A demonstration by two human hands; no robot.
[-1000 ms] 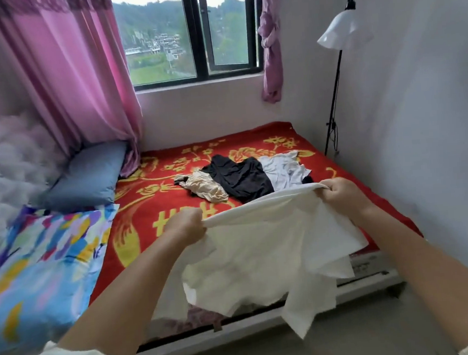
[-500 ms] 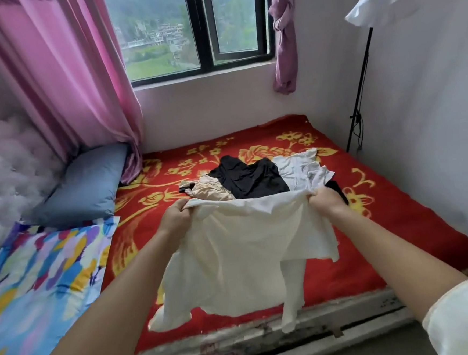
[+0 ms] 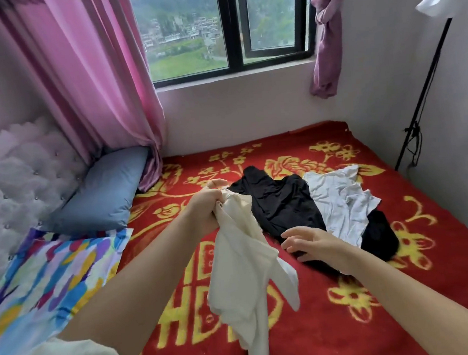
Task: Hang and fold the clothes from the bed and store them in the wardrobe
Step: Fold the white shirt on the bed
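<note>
My left hand (image 3: 208, 204) grips the bunched top of a cream-white garment (image 3: 246, 282), which hangs down from it above the red bed cover (image 3: 348, 294). To its right, my right hand (image 3: 313, 242) hovers with spread fingers and holds nothing, just beside the hanging cloth. A black garment (image 3: 279, 201) lies crumpled behind it on the bed. A white shirt (image 3: 338, 197) lies to the right of the black one, partly over another dark piece (image 3: 380, 236). No wardrobe is in view.
A blue pillow (image 3: 103, 199) and a multicoloured quilt (image 3: 47, 279) lie at the bed's left. Pink curtains (image 3: 87, 76) hang beside the window (image 3: 232, 29). A black floor-lamp pole (image 3: 422, 95) stands at the right wall.
My right hand has let go of the cream garment, which now hangs bunched from my left hand alone. The view has moved closer over the bed.
</note>
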